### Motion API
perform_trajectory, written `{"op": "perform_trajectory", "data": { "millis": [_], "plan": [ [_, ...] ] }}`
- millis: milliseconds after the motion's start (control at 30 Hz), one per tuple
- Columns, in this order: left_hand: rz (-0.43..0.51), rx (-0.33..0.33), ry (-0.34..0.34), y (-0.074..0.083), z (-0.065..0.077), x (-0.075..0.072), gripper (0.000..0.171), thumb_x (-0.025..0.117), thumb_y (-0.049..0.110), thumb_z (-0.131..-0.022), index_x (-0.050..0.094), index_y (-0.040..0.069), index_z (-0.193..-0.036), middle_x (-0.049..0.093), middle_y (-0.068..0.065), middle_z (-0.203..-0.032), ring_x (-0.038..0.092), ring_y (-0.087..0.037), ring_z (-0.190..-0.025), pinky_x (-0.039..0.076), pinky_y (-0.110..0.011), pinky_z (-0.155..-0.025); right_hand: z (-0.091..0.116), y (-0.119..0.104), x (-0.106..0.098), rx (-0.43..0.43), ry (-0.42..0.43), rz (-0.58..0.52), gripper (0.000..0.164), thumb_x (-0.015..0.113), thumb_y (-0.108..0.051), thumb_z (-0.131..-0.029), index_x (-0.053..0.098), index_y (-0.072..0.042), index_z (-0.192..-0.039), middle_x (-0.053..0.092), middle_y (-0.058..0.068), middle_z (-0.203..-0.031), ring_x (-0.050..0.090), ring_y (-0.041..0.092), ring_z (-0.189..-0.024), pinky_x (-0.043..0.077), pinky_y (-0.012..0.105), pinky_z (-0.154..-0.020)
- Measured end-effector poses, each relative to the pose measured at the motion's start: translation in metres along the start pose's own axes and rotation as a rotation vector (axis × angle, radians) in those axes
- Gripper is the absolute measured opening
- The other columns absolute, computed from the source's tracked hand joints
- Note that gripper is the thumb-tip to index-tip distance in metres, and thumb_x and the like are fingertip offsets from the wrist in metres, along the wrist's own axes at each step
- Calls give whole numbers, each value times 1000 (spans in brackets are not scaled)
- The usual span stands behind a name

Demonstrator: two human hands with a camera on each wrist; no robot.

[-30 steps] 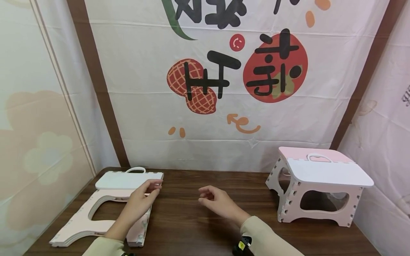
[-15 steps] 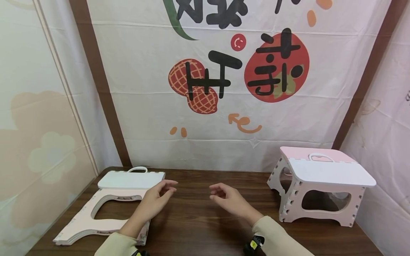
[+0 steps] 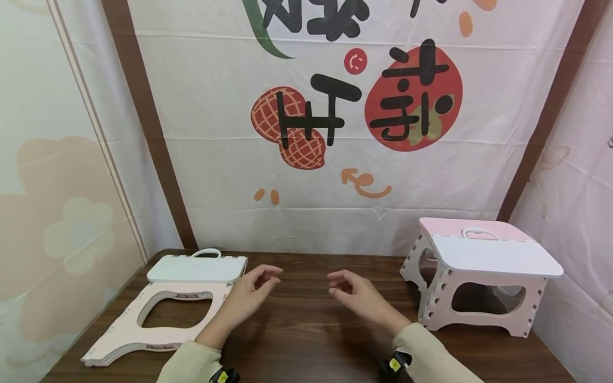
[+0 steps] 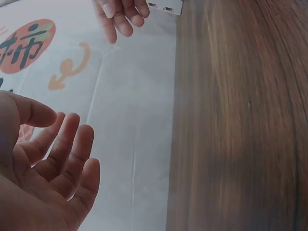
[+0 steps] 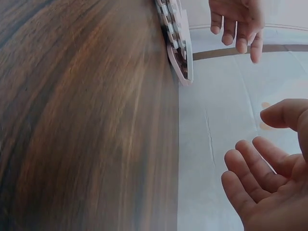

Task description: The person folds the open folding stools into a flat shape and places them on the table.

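Both hands hover over the brown wooden table [image 3: 297, 330], palms facing each other with a gap between them. The left hand [image 3: 251, 292] has loosely bent fingers and holds nothing; it is nearest the folded pink and white stool [image 3: 191, 270], which lies flat at the left, partly behind the left forearm. Mirroring it, the right hand [image 3: 359, 298] is also relaxed and holds nothing. To its right an unfolded stool [image 3: 498, 255] stands upright on its legs, with a pink and white top and a white handle. Each wrist view shows relaxed fingers with nothing between them.
A white printed curtain [image 3: 287, 229] hangs behind the table's back edge. Fabric panels also close off the left side [image 3: 72, 213] and the right side [image 3: 574, 213]. Dark wrist devices [image 3: 396, 364] sit at the cuffs.
Both hands have shifted to the right, away from the folded stool, uncovering more of it. The gap between them has narrowed slightly. Neither stool has moved on the table.
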State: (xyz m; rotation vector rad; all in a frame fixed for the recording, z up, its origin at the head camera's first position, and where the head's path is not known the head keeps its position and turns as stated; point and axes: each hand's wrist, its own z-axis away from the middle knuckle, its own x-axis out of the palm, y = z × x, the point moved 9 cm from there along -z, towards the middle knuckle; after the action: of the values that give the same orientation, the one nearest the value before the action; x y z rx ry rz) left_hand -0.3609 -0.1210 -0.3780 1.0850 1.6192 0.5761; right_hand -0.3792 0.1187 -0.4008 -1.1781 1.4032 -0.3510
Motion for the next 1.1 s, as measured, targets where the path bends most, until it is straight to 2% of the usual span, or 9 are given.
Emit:
{"op": "perform_trajectory", "data": {
  "millis": [200, 367, 600, 900, 1100],
  "plan": [
    [-9, 9, 1, 9, -4, 9, 20, 61, 12, -100, 69, 22, -116, 70, 8, -99, 62, -12, -84, 48, -29, -69, 5, -2, -13, -30, 39, 43, 29, 66, -21, -99, 64, -13, -127, 68, -5, -109, 63, 15, -102, 51, 31, -85],
    [27, 53, -29, 24, -8, 20, 21, 60, 11, -101, 68, 21, -117, 70, 6, -100, 62, -16, -86, 49, -28, -69, 11, -11, -32, -77, 85, 77, 30, 66, -20, -99, 64, -12, -127, 67, -3, -109, 64, 16, -100, 53, 32, -86],
    [90, 100, -54, 46, -12, 35, 20, 59, 11, -102, 68, 19, -117, 70, 4, -100, 62, -21, -88, 48, -27, -69, 22, -19, -59, -72, 135, 111, 31, 66, -20, -100, 62, -17, -130, 65, -5, -112, 63, 12, -100, 53, 32, -86],
    [140, 151, -97, 72, -18, 56, 19, 58, 14, -102, 68, 18, -118, 69, 3, -102, 62, -22, -89, 49, -28, -70, 40, -44, -94, -177, 247, 183, 31, 66, -14, -99, 63, -8, -129, 67, 0, -111, 63, 15, -99, 54, 29, -80],
    [155, 184, -129, 85, -21, 70, 19, 58, 16, -103, 68, 18, -119, 68, 4, -103, 61, -19, -88, 49, -28, -70, 51, -51, -113, -159, 298, 277, 32, 65, -15, -100, 62, -8, -130, 67, -2, -112, 62, 12, -99, 54, 31, -83]
  ]
}}
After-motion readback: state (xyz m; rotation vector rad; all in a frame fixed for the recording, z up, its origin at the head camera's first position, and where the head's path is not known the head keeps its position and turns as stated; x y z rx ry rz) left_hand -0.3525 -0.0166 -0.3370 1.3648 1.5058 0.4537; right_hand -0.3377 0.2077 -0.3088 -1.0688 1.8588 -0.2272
